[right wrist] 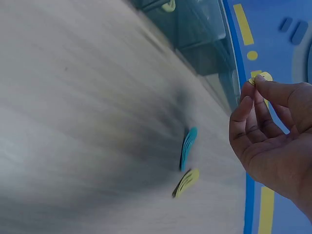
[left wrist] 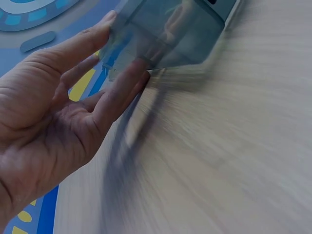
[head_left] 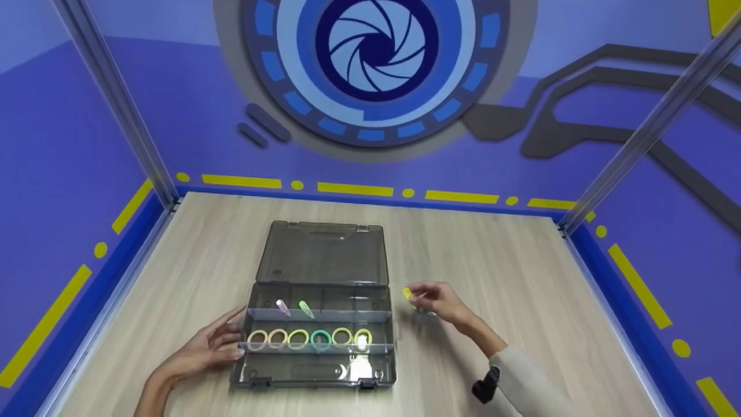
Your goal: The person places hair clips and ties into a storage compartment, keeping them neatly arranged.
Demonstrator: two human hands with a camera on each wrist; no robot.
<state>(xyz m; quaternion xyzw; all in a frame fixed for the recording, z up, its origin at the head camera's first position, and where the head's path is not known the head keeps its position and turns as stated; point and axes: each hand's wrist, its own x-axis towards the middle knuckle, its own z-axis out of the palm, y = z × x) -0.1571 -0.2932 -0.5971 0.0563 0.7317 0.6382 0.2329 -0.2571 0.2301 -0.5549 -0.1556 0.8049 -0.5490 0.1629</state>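
Note:
A smoky see-through storage box stands with its lid folded back. My left hand rests against its left side, thumb and fingers spread along the wall; in the left wrist view the fingers look mostly straight. Right of the box, my right hand pinches a yellow snap hair clip between thumb and forefinger, above the table. A teal hair clip and a pale yellow hair clip lie under that hand. The box's back row holds a pink clip and a green clip.
Several ring-shaped hair ties line the middle row of the box. Its tilted-back lid lies behind it on the wooden table. Blue printed walls and metal posts enclose the table.

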